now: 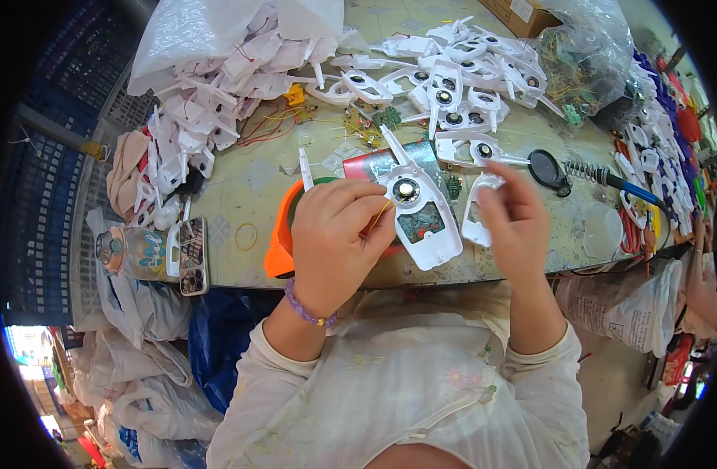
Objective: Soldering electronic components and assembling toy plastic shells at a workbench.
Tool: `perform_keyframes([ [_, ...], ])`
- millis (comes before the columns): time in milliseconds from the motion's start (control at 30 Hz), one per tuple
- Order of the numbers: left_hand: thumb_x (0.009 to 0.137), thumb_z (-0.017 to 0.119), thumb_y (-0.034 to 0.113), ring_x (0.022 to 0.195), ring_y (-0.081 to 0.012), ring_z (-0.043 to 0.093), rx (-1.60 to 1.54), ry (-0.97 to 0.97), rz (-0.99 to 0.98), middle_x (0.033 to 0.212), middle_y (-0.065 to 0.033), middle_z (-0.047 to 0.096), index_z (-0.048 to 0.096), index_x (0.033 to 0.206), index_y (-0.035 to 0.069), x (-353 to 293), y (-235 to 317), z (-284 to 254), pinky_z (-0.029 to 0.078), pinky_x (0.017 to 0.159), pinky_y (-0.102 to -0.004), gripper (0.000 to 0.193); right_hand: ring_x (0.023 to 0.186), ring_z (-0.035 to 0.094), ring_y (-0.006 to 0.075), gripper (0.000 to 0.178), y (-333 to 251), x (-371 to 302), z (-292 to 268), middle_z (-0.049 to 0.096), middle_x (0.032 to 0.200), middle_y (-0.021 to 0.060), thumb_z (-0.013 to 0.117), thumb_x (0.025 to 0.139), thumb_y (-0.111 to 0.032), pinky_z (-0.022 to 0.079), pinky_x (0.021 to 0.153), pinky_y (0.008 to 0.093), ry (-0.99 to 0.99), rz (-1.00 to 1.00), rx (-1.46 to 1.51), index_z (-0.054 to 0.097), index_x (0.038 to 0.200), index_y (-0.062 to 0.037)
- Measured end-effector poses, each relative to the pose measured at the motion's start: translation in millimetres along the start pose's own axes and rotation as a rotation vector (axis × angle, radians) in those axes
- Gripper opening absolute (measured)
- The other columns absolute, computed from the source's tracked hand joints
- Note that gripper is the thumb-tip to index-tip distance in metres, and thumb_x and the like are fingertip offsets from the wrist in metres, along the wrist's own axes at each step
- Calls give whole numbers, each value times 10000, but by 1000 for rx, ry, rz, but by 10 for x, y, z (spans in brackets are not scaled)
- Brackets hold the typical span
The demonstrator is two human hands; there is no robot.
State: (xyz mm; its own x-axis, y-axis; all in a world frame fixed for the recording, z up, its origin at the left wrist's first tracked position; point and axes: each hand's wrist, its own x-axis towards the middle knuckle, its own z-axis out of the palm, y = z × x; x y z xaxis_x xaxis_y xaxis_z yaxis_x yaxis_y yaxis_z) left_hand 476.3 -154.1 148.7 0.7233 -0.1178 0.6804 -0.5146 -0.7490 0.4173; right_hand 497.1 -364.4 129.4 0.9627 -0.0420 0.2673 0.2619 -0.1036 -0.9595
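My left hand is closed in a pinch on a thin yellow wire, close beside a white plastic housing. That housing lies on the table with a round speaker and a green circuit board in its opening. Blurred by motion, my right hand hovers to the right of it, and whether its fingers hold anything does not show. Partly behind that hand lies another white plastic part. An orange object sits behind my left hand and is largely hidden. Small green circuit boards lie beyond the housing.
White housings are heaped at the back, with more at the left under plastic. A soldering iron rests in a coiled stand at the right, beside a round black lid. A phone and a jar stand near the left edge.
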Motion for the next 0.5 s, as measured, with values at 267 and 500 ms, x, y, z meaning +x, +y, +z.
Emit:
perform_keyframes([
  [267, 695, 680, 65, 871, -249, 648, -77, -127, 42, 858, -63, 682, 626, 738, 45, 154, -6, 115, 482, 799, -375, 72, 520, 359, 10, 327, 434, 213, -1544, 436, 653, -47, 679, 842, -143, 222, 411, 158, 867, -91, 163, 511, 1093, -17],
  [500, 715, 669, 81, 900, -231, 656, -32, -186, 5, 855, -69, 689, 634, 750, 54, 130, 4, 119, 459, 878, -434, 57, 519, 313, 17, 301, 353, 550, -2063, 391, 622, -60, 627, 891, -269, 224, 452, 196, 726, 11, -231, 626, 1056, -17],
])
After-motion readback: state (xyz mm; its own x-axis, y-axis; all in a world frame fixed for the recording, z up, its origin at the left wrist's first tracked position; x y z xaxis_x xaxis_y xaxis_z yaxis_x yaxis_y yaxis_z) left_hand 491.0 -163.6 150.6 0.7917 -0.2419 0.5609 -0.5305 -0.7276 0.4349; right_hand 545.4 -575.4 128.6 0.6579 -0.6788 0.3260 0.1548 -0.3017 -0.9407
